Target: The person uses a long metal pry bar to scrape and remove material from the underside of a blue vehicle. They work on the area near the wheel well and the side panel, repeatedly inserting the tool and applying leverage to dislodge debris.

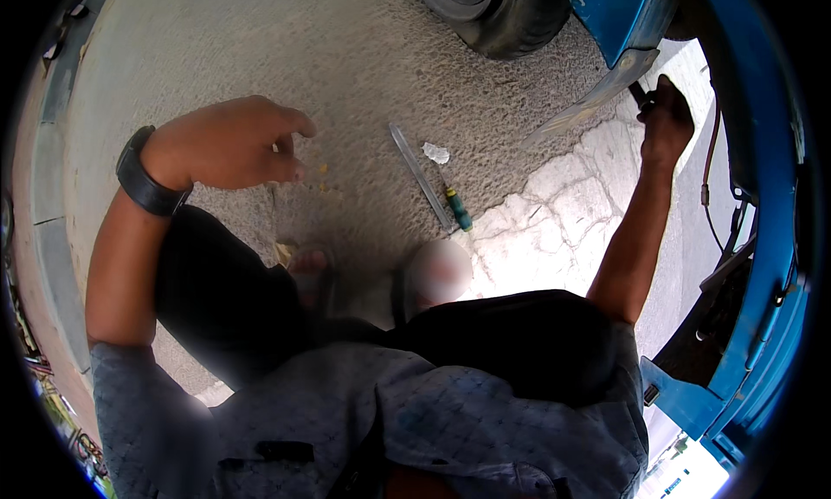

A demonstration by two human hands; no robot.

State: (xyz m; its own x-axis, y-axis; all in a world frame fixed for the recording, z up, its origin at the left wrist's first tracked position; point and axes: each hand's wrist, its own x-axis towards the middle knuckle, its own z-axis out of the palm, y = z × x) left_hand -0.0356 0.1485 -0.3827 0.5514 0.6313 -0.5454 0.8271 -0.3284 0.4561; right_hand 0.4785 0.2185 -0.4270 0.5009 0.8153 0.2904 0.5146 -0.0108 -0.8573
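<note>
My left hand, with a black watch on its wrist, hovers over the rough ground. Its fingers are loosely bent and apart, with nothing between them. At the right my right hand is closed beside the blue vehicle's underside. A short dark piece shows at its fingers; its kind is unclear. Just left of it hangs a worn, greyish flap. On the ground before my feet lie a screwdriver with a green and yellow handle, a long narrow pale strip and a crumpled whitish scrap.
A black tyre stands at the top, next to a blue body panel. The blue vehicle frame curves along the right side, with a thin cable hanging inside. Bright sunlit paving borders the shaded ground. A kerb runs at far left.
</note>
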